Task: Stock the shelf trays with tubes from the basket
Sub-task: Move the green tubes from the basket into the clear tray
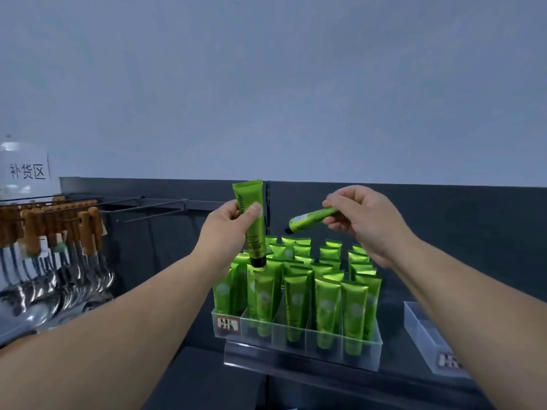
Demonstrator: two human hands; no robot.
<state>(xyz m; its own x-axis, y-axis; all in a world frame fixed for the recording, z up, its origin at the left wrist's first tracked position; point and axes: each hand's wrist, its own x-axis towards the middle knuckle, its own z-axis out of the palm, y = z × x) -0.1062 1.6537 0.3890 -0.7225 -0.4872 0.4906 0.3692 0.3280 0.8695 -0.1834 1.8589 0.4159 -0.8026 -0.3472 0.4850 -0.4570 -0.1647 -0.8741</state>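
One tube (254,233) upright in left grip (228,221)

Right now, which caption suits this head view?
Left hand holds an upright tube, right hand a tilted tube, above the clear tray of standing tubes.

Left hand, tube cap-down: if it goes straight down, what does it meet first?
Likely the tops of the standing tubes in the clear tray, right under the cap of the held tube; depth unclear.

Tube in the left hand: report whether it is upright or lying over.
Upright, slightly tilted. The tube in the left hand has its black cap pointing down, flat crimped end up.
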